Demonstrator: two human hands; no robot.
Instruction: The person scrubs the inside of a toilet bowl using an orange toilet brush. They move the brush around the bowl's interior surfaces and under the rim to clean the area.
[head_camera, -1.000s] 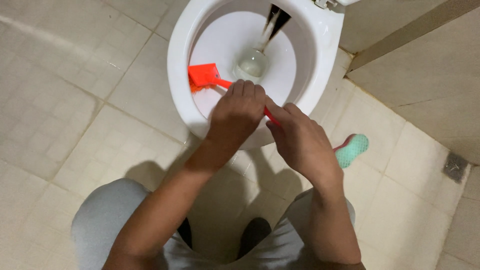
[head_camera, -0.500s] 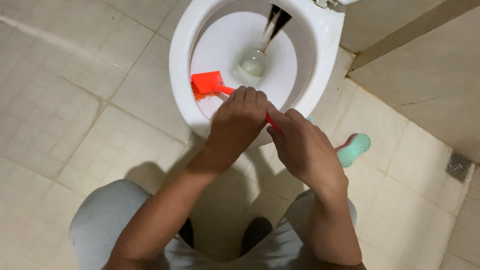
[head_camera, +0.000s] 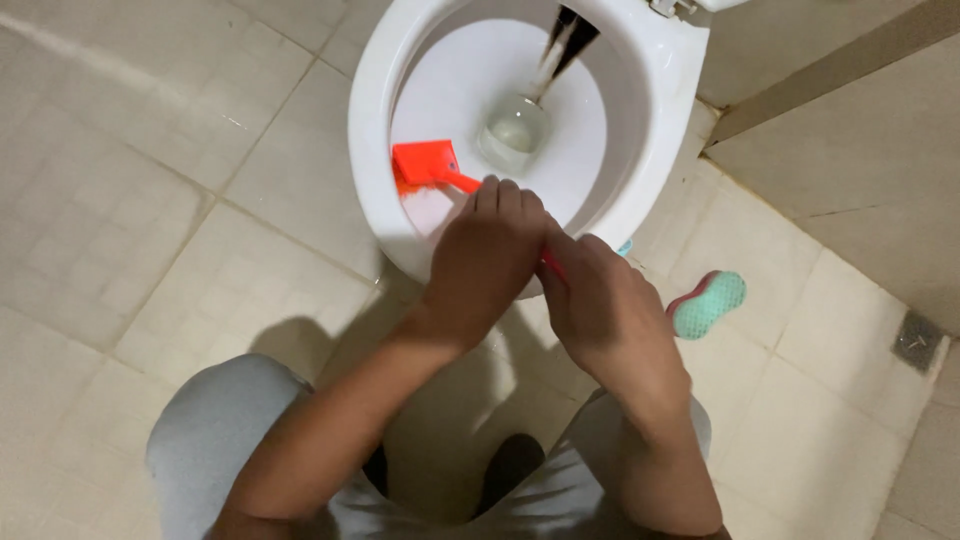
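A white toilet bowl (head_camera: 375, 90) fills the top middle of the head view. An orange-red brush (head_camera: 425, 163) with a flat rectangular head presses against the bowl's inner left wall. My left hand (head_camera: 485, 255) is wrapped around its handle near the bowl's front rim. Just behind it, my right hand (head_camera: 610, 315) grips the handle's rear end, of which a short red piece shows between the hands. Water sits at the bottom of the bowl (head_camera: 517, 130), with a dark streak above it.
Beige floor tiles (head_camera: 130, 220) surround the bowl. A teal and pink scrub sponge (head_camera: 708, 303) lies on the floor right of the bowl. A small floor drain (head_camera: 917, 340) is at the far right. My grey-clad knees (head_camera: 215, 440) are at the bottom.
The brush head has slid lower along the bowl's left inner wall, and both hands have drawn slightly back toward me with the handle.
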